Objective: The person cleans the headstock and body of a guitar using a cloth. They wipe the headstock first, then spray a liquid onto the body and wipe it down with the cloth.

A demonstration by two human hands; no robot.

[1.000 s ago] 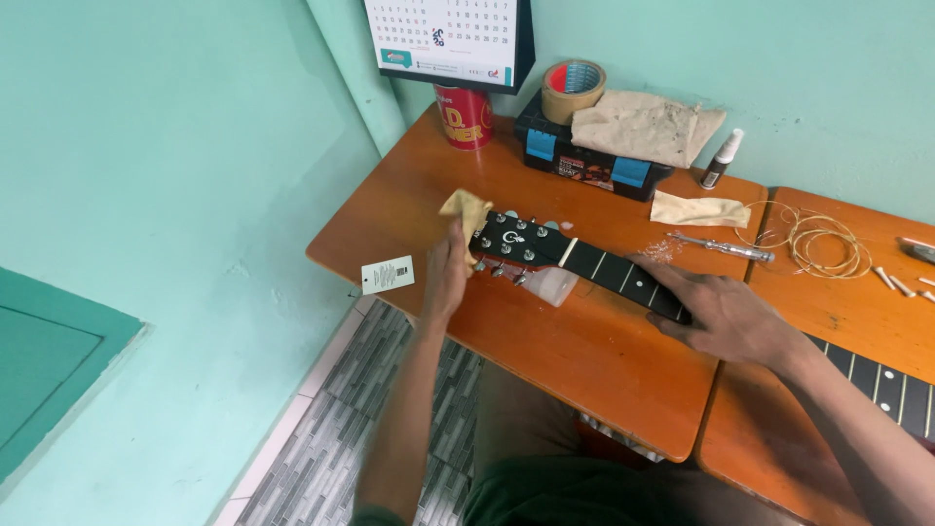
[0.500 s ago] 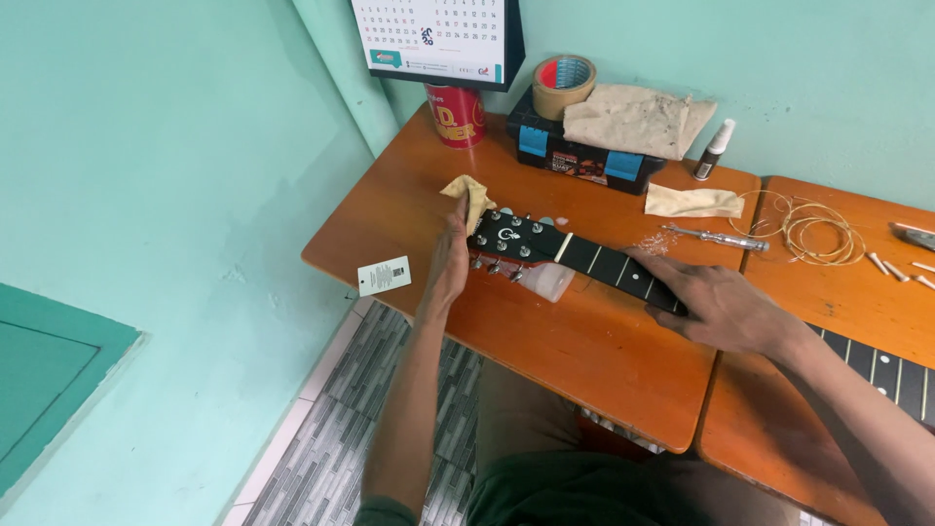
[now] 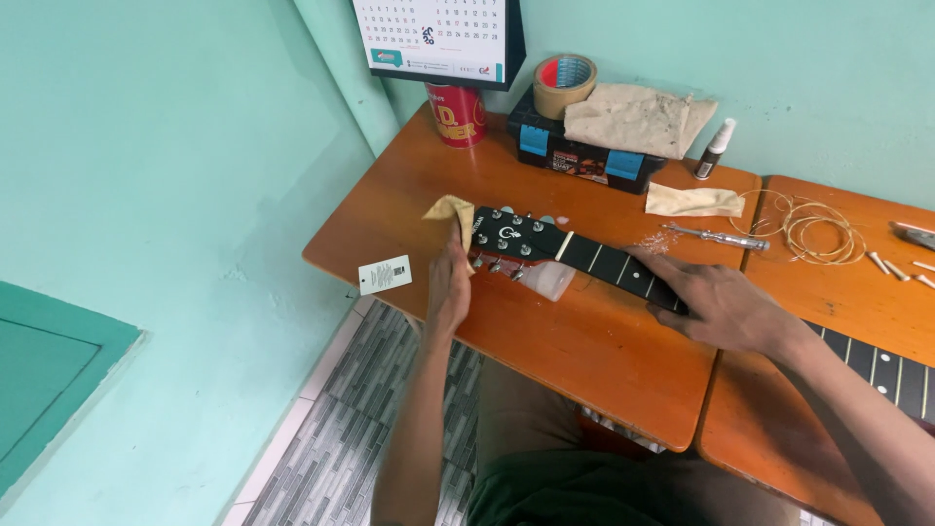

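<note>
Hiding guitar neck (image 3: 614, 268): right hand (image 3: 726, 307).

Bare desk (image 3: 409, 209) left; toolbox (image 3: 580, 156), cup (image 3: 458, 113) block rear.

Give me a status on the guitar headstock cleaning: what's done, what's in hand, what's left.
Done: the strings are off, coiled on the right table with bridge pins beside them. In hand: the left hand presses a yellow cloth against the black headstock while the right hand steadies the neck. Left: restringing hasn't started.
</note>
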